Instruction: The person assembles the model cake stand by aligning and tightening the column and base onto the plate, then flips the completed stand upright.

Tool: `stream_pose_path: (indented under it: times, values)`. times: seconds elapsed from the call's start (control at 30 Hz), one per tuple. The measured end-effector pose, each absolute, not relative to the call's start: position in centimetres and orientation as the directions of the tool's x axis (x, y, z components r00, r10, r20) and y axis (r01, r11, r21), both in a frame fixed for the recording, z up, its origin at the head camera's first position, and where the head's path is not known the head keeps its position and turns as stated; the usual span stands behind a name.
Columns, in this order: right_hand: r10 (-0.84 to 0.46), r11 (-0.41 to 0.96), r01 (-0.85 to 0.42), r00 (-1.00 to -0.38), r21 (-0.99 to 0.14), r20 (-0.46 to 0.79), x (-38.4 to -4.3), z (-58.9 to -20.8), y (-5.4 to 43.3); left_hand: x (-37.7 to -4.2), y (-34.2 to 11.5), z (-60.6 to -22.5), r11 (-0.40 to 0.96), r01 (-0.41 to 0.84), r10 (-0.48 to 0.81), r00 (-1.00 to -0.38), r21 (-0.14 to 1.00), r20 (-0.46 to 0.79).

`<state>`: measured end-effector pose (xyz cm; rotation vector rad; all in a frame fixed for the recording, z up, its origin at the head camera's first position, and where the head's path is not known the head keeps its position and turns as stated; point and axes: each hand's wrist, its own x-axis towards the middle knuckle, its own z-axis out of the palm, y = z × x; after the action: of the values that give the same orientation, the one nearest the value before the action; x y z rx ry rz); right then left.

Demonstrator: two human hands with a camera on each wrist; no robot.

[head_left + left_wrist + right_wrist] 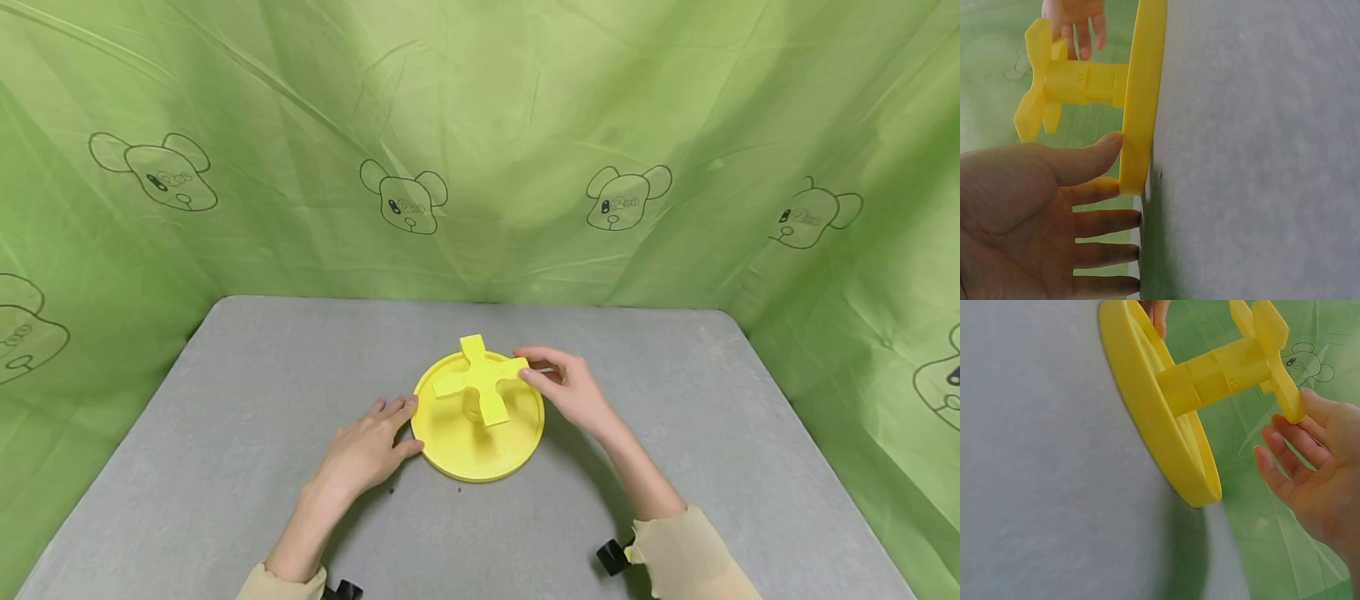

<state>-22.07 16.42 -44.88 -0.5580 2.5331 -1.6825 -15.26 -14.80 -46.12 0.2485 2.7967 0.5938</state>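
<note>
A yellow round base with a raised rim lies on the table. From its middle rises a yellow stem in stepped sections, with small raised figures on its side. A yellow four-armed cross piece tops the stem, level with no visible gap between them. My left hand has thumb and fingers stretched out, their tips touching the base's left rim. With thumb and index finger, my right hand pinches the end of the cross's right arm; its other fingers are loosely bent below.
The grey table has rounded far corners. Green cloth printed with bear heads hangs behind it and on both sides. Small dark specks lie on the table in front of the base. Black devices sit at both wrists.
</note>
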Motion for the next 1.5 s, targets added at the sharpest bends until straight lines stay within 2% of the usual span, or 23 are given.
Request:
stream_pose_path:
  times: [0.3,0.53,0.77,0.93,1.07,1.17,1.3,1.4,1.5]
  values:
    - [-0.311,0.354,-0.259,-0.939,-0.899,0.149,-19.4,-45.2,17.1,-15.2,-14.8,-46.1,0.904,0.111,0.22,-0.949,0.413,-0.227]
    - [-0.321,0.388,-0.346,-0.92,-0.854,0.226,-17.9,-45.1,16.3,-15.3,-14.8,-46.1,0.904,0.111,0.221,-0.948,0.414,-0.229]
    - [-0.31,0.444,-0.345,-0.925,-0.827,0.219,-17.2,-44.7,15.2,-15.3,-14.8,-46.1,0.906,0.112,0.221,-0.948,0.408,-0.229]
    - [-0.292,0.429,-0.38,-0.917,-0.819,0.273,-17.5,-44.3,15.3,-15.2,-14.8,-46.0,0.904,0.113,0.223,-0.948,0.411,-0.228]
    - [-0.182,0.406,-0.392,-0.92,-0.825,0.348,-19.1,-43.9,15.9,-15.2,-14.8,-46.0,0.903,0.11,0.22,-0.949,0.415,-0.227]
    - [-0.128,0.393,-0.353,-0.936,-0.849,0.329,-20.7,-43.7,16.3,-15.2,-14.9,-46.1,0.904,0.109,0.219,-0.949,0.414,-0.227]
    - [-0.221,0.367,-0.296,-0.949,-0.882,0.227,-22.6,-43.9,16.4,-15.2,-14.9,-46.1,0.904,0.108,0.218,-0.949,0.413,-0.228]
    - [-0.325,0.357,-0.284,-0.931,-0.89,0.167,-23.4,-44.2,16.1,-15.1,-14.9,-46.0,0.904,0.112,0.22,-0.949,0.412,-0.226]
    - [-0.368,0.363,-0.283,-0.919,-0.888,0.142,-23.5,-44.4,16.0,-15.2,-14.8,-45.9,0.905,0.123,0.227,-0.949,0.407,-0.22]
